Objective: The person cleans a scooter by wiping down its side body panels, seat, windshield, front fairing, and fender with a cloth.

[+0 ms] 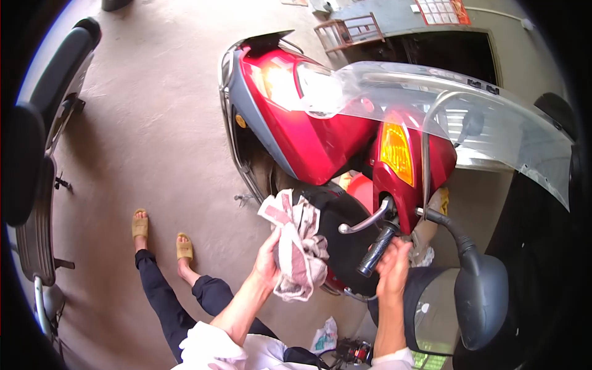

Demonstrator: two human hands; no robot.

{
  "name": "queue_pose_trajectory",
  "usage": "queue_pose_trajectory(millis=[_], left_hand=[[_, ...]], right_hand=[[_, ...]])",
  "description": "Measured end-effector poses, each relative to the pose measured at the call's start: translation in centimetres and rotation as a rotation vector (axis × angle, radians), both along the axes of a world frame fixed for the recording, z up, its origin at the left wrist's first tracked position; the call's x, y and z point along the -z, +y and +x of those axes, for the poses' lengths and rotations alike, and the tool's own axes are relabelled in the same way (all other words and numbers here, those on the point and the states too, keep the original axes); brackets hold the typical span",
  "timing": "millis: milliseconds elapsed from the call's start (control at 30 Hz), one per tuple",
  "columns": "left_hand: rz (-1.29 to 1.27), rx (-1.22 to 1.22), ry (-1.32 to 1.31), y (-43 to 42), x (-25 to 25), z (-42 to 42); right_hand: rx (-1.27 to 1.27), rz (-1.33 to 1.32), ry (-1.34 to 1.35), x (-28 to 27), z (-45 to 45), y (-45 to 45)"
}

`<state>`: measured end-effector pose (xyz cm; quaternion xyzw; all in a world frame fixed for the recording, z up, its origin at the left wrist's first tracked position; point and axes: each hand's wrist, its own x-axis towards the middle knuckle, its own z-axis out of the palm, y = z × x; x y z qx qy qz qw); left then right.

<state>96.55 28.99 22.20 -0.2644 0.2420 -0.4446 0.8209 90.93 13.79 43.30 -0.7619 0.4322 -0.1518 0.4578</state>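
Observation:
A crumpled white cloth with dusty-pink bands [296,246] is bunched in my left hand [268,262], whose fingers are closed on it. The cloth is held up in front of the black scooter seat [342,216]. My right hand [393,265] is just right of the black handlebar grip [378,250], its fingers loosely bent and apart, not wrapped over the top of the grip. Whether it touches the grip's underside is hidden. Above the grip, the silver brake lever [364,220] sticks out from the red scooter [320,139].
A black mirror [481,302] juts out right of my right hand. The clear windshield [456,105] spans the scooter's front. Another two-wheeler with a dark seat [58,74] stands at left. Legs in dark trousers with tan slippers [140,228] are on the floor. A wooden chair [348,32] stands behind.

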Motion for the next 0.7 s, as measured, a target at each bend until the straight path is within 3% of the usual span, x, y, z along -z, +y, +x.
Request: queue_pose_trajectory(millis=[67, 200, 267, 467, 600, 700], left_hand=[[-0.032, 0.093, 0.045, -0.8, -0.4, 1.6], [0.052, 0.158, -0.018, -0.4, -0.6, 3.2], [0.101, 0.213, -0.06, -0.2, -0.5, 3.8], [0.194, 0.141, -0.21, -0.4, -1.3, 7.6], [0.345, 0.073, -0.322, -0.3, -3.1, 10.4], [0.312, 0.061, -0.332, -1.5, -2.1, 10.1]], right_hand=[[0.03, -0.067, 0.049, -0.1, -0.1, -3.2], [0.146, -0.312, 0.262, -2.7, 2.3, -0.8], [0.057, -0.44, 0.363, -3.8, 4.1, -1.2], [0.201, -0.344, 0.243, -2.3, 8.0, -2.1], [-0.022, -0.197, 0.142, -2.1, 3.6, -6.4], [-0.092, -0.024, 0.008, -2.5, 1.3, -6.7]])
